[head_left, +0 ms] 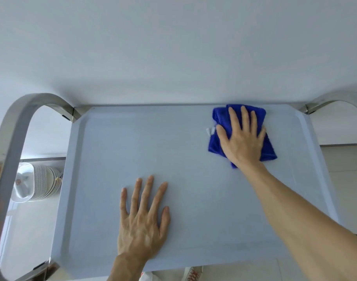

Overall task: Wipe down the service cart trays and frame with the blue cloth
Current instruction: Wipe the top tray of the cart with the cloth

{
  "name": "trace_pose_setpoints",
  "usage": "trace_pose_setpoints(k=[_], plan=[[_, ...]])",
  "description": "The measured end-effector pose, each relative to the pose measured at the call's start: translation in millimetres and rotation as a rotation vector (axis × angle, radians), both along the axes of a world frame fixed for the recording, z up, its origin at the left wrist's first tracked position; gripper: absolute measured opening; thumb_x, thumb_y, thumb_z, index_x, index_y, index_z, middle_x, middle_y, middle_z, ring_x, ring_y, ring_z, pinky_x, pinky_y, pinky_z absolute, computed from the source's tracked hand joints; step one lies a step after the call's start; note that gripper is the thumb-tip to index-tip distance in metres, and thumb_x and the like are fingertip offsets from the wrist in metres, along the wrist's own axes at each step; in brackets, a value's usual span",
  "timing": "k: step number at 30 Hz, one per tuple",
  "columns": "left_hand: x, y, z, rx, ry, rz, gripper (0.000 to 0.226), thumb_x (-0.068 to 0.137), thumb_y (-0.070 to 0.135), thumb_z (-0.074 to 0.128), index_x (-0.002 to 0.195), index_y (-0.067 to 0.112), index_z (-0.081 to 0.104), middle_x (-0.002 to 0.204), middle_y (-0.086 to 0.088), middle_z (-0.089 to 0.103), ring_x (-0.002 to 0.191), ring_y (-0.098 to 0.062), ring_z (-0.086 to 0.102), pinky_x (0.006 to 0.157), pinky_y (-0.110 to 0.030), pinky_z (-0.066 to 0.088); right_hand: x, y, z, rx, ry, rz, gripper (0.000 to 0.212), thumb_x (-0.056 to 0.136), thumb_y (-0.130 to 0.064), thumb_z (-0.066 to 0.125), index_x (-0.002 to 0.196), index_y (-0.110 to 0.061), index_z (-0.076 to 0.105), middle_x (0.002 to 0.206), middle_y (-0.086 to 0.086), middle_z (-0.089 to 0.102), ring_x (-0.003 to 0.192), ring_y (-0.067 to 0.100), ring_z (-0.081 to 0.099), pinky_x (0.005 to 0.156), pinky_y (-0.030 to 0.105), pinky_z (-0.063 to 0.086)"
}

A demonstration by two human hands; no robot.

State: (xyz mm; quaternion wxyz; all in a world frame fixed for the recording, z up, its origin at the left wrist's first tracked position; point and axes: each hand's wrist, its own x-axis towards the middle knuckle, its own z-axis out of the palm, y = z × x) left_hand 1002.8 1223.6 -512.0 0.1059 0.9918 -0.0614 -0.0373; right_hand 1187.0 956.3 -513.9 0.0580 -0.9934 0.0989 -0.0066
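Observation:
The cart's top tray (112, 151) is a pale grey-blue rectangle with a raised rim, filling the middle of the view. A folded blue cloth (218, 116) lies in its far right corner. My right hand (243, 136) presses flat on the cloth with fingers spread, pointing toward the far rim. My left hand (143, 222) rests palm-down on the bare tray near the front edge, fingers apart, holding nothing. A curved steel frame handle (13, 138) loops up at the left end, and another frame handle (336, 98) shows at the far right corner.
A white wall stands directly behind the cart. Below the left handle sits a stack of white dishes (35, 181) on a lower level. Pale floor tiles (348, 165) show to the right, and a shoe (191, 274) shows under the front edge.

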Motion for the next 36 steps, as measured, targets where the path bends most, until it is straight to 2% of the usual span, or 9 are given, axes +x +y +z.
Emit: trace_pose_setpoints(k=[3,8,10,15,20,23,28,33,36], plan=[[0,0,-1,-0.018,-0.018,-0.004,0.059,0.094,0.043,0.040,0.150,0.027,0.043,0.161,-0.005,0.033,0.150,-0.029,0.028,0.120,-0.060,0.018,19,57,-6,0.023,-0.075,-0.010,0.070,0.093,-0.065,0.032,0.153,-0.029,0.038,0.164,0.007,0.030,0.152,0.035,0.023,0.113,0.068,0.022],[-1,0,0,0.017,0.023,-0.008,0.058,0.096,0.044,0.036,0.151,0.027,0.042,0.162,-0.005,0.032,0.151,-0.029,0.026,0.121,-0.060,0.016,-27,86,-4,0.007,-0.096,0.556,0.060,0.098,-0.060,0.038,0.153,-0.034,0.038,0.164,-0.001,0.030,0.153,0.027,0.021,0.118,0.061,0.021],[-1,0,1,0.011,0.028,-0.007,0.058,0.095,0.044,0.036,0.151,0.028,0.041,0.162,-0.005,0.032,0.152,-0.028,0.025,0.121,-0.060,0.016,-46,57,-3,0.000,-0.085,0.638,0.060,0.099,-0.061,0.037,0.154,-0.037,0.035,0.165,-0.005,0.027,0.154,0.021,0.019,0.121,0.055,0.020],[0,-1,2,-0.004,0.019,-0.001,0.059,0.094,0.045,0.037,0.151,0.029,0.042,0.161,-0.004,0.034,0.151,-0.029,0.027,0.120,-0.061,0.017,-33,-32,-2,-0.028,-0.078,0.337,0.060,0.099,-0.062,0.035,0.151,-0.034,0.042,0.162,-0.001,0.035,0.150,0.025,0.030,0.115,0.058,0.030],[-2,0,1,0.009,0.023,0.003,0.060,0.094,0.045,0.037,0.151,0.029,0.041,0.162,-0.004,0.033,0.151,-0.028,0.026,0.121,-0.060,0.016,1,20,-7,0.019,-0.033,-0.105,0.067,0.097,-0.063,0.030,0.156,-0.030,0.033,0.165,0.007,0.027,0.152,0.033,0.022,0.114,0.068,0.023],[-2,0,0,0.028,0.018,0.002,0.059,0.095,0.044,0.036,0.152,0.028,0.041,0.161,-0.005,0.033,0.151,-0.029,0.026,0.121,-0.059,0.015,-36,60,-8,0.021,-0.112,0.096,0.061,0.099,-0.059,0.038,0.152,-0.028,0.043,0.161,0.007,0.036,0.150,0.035,0.029,0.115,0.065,0.023],[-3,-1,2,0.069,0.055,0.004,0.060,0.097,0.046,0.033,0.153,0.028,0.038,0.162,-0.006,0.031,0.152,-0.029,0.022,0.122,-0.058,0.012,-150,47,6,0.058,-0.013,0.466,0.060,0.101,-0.056,0.040,0.155,-0.032,0.034,0.166,0.000,0.025,0.155,0.026,0.015,0.118,0.060,0.023],[-4,-3,3,0.055,0.049,0.034,0.060,0.097,0.046,0.032,0.153,0.028,0.039,0.162,-0.006,0.032,0.152,-0.030,0.024,0.123,-0.057,0.011,-234,-45,13,0.022,0.072,0.543,0.058,0.099,-0.056,0.043,0.151,-0.033,0.042,0.163,-0.002,0.031,0.153,0.024,0.023,0.116,0.059,0.028],[-4,-5,4,0.049,0.035,0.039,0.060,0.096,0.046,0.033,0.152,0.027,0.040,0.161,-0.007,0.033,0.151,-0.030,0.024,0.123,-0.057,0.011,-229,-111,15,-0.026,0.092,0.380,0.059,0.100,-0.058,0.034,0.151,-0.029,0.042,0.163,0.001,0.032,0.152,0.027,0.027,0.113,0.060,0.032]])
